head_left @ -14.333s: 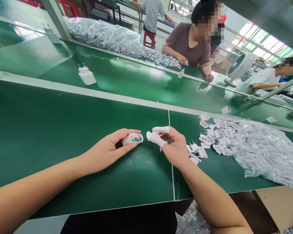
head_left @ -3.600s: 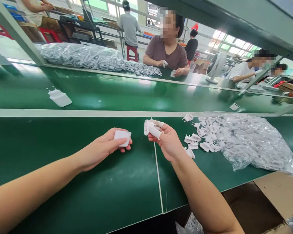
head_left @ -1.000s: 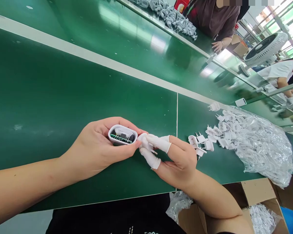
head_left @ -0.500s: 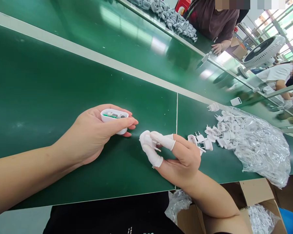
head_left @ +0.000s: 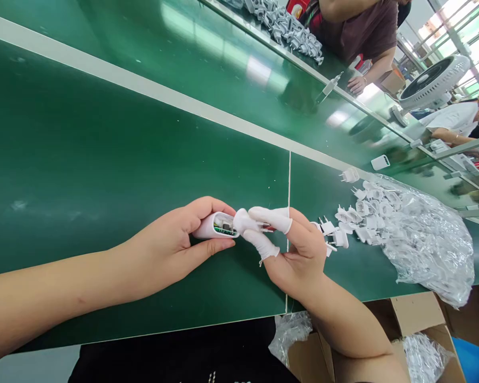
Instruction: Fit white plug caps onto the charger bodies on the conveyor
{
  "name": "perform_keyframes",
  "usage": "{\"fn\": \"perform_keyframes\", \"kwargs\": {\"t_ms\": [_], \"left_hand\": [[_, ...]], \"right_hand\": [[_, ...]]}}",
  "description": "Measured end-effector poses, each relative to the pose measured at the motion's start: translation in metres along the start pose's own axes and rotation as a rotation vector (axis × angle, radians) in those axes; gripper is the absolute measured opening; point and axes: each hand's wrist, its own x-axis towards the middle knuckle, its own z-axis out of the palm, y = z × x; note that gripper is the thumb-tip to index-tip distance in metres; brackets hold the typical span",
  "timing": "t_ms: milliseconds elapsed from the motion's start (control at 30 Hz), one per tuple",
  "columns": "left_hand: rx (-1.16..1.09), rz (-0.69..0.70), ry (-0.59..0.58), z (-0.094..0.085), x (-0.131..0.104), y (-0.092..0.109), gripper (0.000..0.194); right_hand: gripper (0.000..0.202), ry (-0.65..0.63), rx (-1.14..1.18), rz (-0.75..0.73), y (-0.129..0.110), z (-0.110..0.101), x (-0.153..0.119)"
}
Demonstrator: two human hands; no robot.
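Between the thumb and fingers of my left hand (head_left: 183,244) lies a white charger housing (head_left: 206,226), its open end facing right and a green circuit board (head_left: 225,229) showing inside. My right hand (head_left: 293,244) wears white finger cots on thumb and forefinger. It pinches a white plug cap (head_left: 244,221) whose metal pins point right, toward my palm. The cap's rounded side is right at the housing's open end; whether the two touch, I cannot tell. Just beyond my right hand, several loose white plug caps (head_left: 339,238) lie on the green table (head_left: 123,159).
A clear plastic bag (head_left: 427,244) of plug caps spills out at the right. One white housing (head_left: 380,162) lies farther back. Cardboard boxes (head_left: 419,311) stand below the table's edge. Across the table, a co-worker's hand (head_left: 357,85) rests near a grey pile of plugs (head_left: 287,32).
My left hand has moved right and turned the housing so that its open end faces the plug cap. My right hand has shifted slightly right and up, still holding the cap.
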Motion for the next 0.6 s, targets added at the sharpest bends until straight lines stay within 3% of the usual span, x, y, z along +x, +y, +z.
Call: {"fn": "perform_keyframes", "kwargs": {"t_ms": [100, 367, 600], "left_hand": [[0.019, 0.073, -0.049, -0.001, 0.003, -0.005, 0.033], [0.048, 0.197, -0.133, -0.004, 0.003, -0.008, 0.03], [0.051, 0.233, -0.109, 0.004, -0.007, -0.013, 0.039]], "right_hand": [[0.024, -0.076, 0.049, 0.005, -0.001, 0.0, -0.002], [0.022, -0.128, 0.092, 0.044, -0.001, -0.001, -0.002], [0.02, -0.111, 0.08, 0.063, -0.001, 0.003, -0.007]]}}
